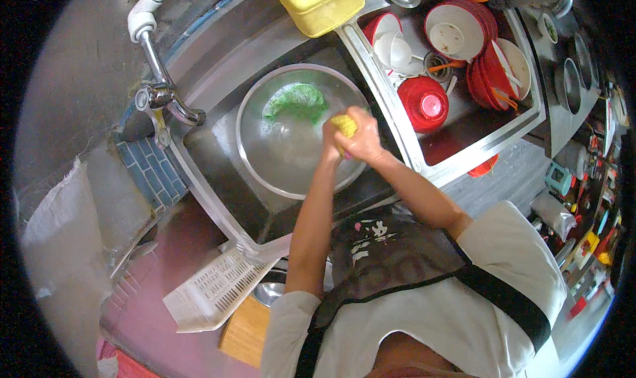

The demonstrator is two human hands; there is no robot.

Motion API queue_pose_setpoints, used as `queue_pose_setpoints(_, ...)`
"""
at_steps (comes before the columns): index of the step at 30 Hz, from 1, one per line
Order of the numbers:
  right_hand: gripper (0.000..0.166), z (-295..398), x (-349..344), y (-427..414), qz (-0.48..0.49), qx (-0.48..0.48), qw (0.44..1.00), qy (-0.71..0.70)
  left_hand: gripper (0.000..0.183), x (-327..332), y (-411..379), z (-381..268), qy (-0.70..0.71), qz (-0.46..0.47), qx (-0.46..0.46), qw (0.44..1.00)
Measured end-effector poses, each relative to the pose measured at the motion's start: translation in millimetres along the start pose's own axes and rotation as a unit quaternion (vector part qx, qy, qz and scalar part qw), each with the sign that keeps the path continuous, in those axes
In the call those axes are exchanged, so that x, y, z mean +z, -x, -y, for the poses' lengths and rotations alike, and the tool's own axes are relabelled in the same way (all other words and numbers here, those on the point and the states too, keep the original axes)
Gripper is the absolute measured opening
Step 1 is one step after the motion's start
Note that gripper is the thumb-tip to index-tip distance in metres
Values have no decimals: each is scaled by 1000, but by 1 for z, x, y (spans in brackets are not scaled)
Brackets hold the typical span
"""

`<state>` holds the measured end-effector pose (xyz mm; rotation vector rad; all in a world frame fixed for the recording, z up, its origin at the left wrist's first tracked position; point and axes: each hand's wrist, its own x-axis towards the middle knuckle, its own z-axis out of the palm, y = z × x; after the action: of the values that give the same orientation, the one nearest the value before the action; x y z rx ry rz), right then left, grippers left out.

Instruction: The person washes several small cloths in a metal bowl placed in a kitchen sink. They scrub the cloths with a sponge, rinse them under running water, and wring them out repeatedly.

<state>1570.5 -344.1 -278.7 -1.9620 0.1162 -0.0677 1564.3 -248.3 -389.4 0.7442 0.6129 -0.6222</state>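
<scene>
Both of my hands are clasped around a yellow sponge or cloth (344, 125), over the right side of a large round metal basin (240, 129). My left hand (331, 138) presses on it from the left, and my right hand (366, 135) wraps it from the right. A bit of pink shows below the fingers; what it belongs to is hidden. In the basin, a green scouring pad or mesh cloth (298, 102) lies in cloudy water with some suds. The basin stands in the left bowl of a steel sink (218, 179).
Red-and-white bowls (454, 30), an upturned red bowl (422, 105) and spoons crowd the right sink bowl (467, 139). A yellow plastic container (323, 5) stands behind the divider. A chrome faucet (159, 97) is at left. Below it are a white plastic basket (221, 291) and a wooden board (246, 333).
</scene>
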Motion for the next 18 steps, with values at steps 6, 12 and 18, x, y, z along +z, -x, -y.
queue_pose_setpoints(6, 36, -64, 83, 16, 140, 425, 833, -325, 25, -81, 76, -31, -85, -188, 48, 977)
queue_pose_setpoints(12, 26, -153, 134, 31, -243, 633, 546, -492, 27, -163, 69, -2, -348, -295, 173, 873)
queue_pose_setpoints(18, 20, -165, 103, 1, -143, 400, 425, -800, 30, -207, 30, 45, -300, -266, 128, 907)
